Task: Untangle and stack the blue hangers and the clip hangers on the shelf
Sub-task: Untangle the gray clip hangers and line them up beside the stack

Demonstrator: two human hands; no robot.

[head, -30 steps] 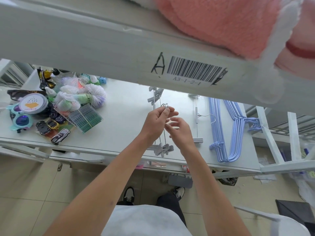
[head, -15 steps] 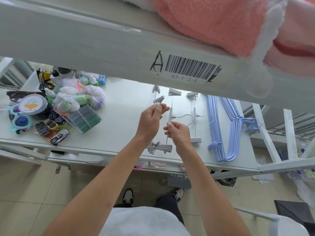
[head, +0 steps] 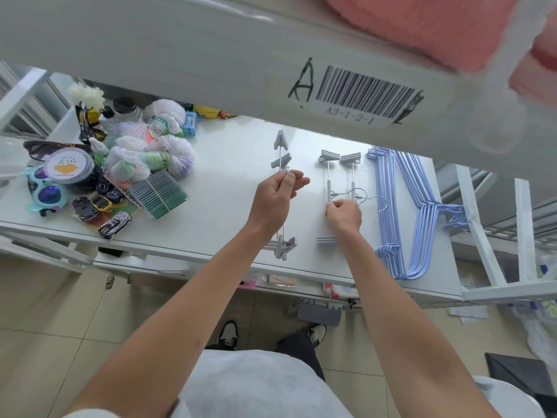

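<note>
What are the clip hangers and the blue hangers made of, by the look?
Clip hangers: thin shiny rod and hook, likely bare or plated steel wire; grey matte clips look like moulded plastic. Blue hangers: uniform pale blue with a soft sheen, thin as wire, so probably coated metal, though solid plastic can't be ruled out.

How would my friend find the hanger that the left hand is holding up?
Start at the white shelf, with blue hangers stacked at its right end and toys piled at its left. Near the middle, the left hand pinches a grey clip hanger by its metal hook. Unlike the clip hangers beside the right hand, it stands alone, nearer the toys.
</note>
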